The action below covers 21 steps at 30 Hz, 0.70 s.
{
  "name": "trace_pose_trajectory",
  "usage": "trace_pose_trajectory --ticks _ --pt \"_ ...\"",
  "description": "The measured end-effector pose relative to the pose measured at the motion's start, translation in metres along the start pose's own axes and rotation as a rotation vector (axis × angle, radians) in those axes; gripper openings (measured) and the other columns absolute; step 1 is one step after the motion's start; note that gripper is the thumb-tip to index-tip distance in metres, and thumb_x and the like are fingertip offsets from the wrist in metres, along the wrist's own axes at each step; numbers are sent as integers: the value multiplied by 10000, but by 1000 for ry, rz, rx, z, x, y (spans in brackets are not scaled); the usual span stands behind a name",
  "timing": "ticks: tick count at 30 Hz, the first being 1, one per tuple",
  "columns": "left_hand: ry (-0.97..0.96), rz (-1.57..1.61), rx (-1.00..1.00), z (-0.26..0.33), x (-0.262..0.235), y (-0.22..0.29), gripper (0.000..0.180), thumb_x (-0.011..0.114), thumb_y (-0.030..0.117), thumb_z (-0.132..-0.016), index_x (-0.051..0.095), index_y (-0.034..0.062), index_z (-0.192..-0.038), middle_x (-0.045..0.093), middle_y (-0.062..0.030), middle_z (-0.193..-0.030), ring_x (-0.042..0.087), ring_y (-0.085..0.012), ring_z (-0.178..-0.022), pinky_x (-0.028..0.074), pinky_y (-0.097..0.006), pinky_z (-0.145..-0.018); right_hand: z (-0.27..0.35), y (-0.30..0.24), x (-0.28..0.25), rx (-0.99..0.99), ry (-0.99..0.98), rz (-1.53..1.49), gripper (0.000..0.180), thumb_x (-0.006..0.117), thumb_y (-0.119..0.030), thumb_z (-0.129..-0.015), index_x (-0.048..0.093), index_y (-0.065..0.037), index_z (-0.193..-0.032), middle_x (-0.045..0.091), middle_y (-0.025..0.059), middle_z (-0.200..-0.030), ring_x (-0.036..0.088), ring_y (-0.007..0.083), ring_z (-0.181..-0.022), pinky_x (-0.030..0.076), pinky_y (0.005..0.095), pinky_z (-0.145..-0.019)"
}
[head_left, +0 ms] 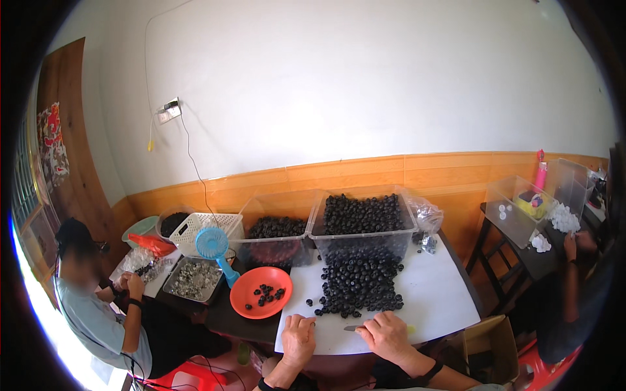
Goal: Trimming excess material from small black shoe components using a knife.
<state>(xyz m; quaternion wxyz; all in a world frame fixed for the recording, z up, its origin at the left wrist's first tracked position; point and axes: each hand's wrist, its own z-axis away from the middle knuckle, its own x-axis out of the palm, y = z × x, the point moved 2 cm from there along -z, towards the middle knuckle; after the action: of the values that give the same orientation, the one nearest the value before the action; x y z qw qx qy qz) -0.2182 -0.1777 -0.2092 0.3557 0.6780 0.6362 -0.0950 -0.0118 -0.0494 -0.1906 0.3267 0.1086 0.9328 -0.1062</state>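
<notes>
Left hand (298, 340) and right hand (386, 335) were at the near edge of a white tabletop (443, 287), before a white wall (365, 78) with orange panelling (450, 166).
The right grasped one small knife (351, 328); the left was curled, its contents impossible to tell. One heap of round black pieces (358, 280) lay just beyond, before two clear tubs (391, 232); one red bowl (261, 314) and one blue fan (212, 243) stood left.
</notes>
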Motion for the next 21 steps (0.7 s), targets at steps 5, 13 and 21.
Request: trace_pose_trajectory --ticks 5,13,21 --pt "-7 -99 32 -6 -10 3 155 722 -20 -803 737 62 -934 626 -119 -901 614 -341 -870 527 -447 -720 1 1 1 14 -6 2 233 792 -270 -844 609 -135 -791 541 35 -815 588 245 -776 494 380 -619" --pt "-23 -72 43 -3 -15 2 160 696 -32 -799 725 29 -943 613 -131 -906 595 -346 -863 509 -455 -742 2 -1 1 -6 10 7 241 786 -275 -856 603 -131 -797 532 40 -820 575 248 -777 489 381 -616" --pt "-72 -72 57 -6 -20 6 160 688 -25 -835 720 31 -981 615 -140 -897 603 -359 -877 516 -460 -733 0 -2 -1 16 15 -24 238 776 -248 -864 592 -120 -785 528 60 -821 570 270 -776 482 403 -622"
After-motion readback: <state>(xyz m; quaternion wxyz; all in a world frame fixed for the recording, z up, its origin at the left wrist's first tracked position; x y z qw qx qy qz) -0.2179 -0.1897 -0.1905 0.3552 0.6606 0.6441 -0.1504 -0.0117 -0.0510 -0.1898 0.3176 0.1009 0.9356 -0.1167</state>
